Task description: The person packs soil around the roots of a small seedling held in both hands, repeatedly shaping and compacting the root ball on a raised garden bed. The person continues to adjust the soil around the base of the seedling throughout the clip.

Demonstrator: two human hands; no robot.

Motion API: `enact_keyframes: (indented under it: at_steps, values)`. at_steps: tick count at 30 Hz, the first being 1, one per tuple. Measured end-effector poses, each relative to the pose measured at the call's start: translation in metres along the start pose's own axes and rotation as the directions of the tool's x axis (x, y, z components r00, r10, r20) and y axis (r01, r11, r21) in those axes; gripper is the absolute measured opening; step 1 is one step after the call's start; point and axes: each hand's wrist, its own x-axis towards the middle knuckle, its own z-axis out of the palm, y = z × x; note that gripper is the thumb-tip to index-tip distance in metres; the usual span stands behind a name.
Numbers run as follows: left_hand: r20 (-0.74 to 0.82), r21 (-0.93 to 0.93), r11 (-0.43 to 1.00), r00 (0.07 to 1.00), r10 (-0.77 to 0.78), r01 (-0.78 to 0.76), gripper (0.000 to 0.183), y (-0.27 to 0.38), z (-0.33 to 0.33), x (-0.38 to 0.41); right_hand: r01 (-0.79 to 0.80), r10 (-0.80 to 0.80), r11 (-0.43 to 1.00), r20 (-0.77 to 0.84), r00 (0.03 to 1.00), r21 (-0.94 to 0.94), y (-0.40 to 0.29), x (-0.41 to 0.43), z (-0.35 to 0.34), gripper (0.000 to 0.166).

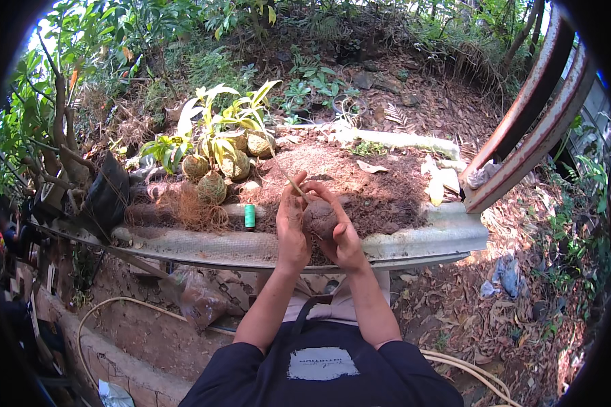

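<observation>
A round ball of dark, moist soil (320,220) sits between my two cupped hands, above the front edge of the bench. My left hand (291,229) presses its left side, and my right hand (347,239) curves around the right side with the fingertips over the top. From the ball a thin plant stem (288,176) slants up and left towards the leaves. Left of my hands stands a spool of green thread (249,217). Beside it lies a heap of loose brown coir fibre (191,209). Several thread-wrapped plant balls (212,189) with yellow-green leaves stand behind these.
Loose reddish soil (326,155) covers the corrugated sheet bench top (422,239). A rusty metal frame (527,122) rises at the right end. A black planter bag (107,196) stands at the left. Below, a hose (86,325) and a clear plastic bag (201,300) lie on the ground.
</observation>
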Motion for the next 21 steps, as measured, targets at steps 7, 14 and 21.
enact_keyframes:
  at_steps: [7, 14, 21]
  values:
    - [0.105, 0.282, 0.937, 0.977, 0.185, -0.207, 0.053, -0.005, -0.007, 0.000, 0.132, -0.153, 0.935, -0.039, 0.987, -0.328, 0.018, 0.001, -0.011, 0.071]
    - [0.044, 0.050, 0.994, 0.995, 0.094, -0.096, 0.061, -0.010, -0.007, -0.003, 0.171, -0.267, 0.802, -0.087, 0.960, -0.572, 0.005, 0.004, 0.006, 0.049]
    - [0.073, 0.264, 0.955, 0.990, 0.118, -0.134, 0.052, -0.021, 0.000, -0.012, 0.055, -0.203, 0.740, -0.145, 0.969, -0.670, 0.004, 0.003, -0.001, 0.050]
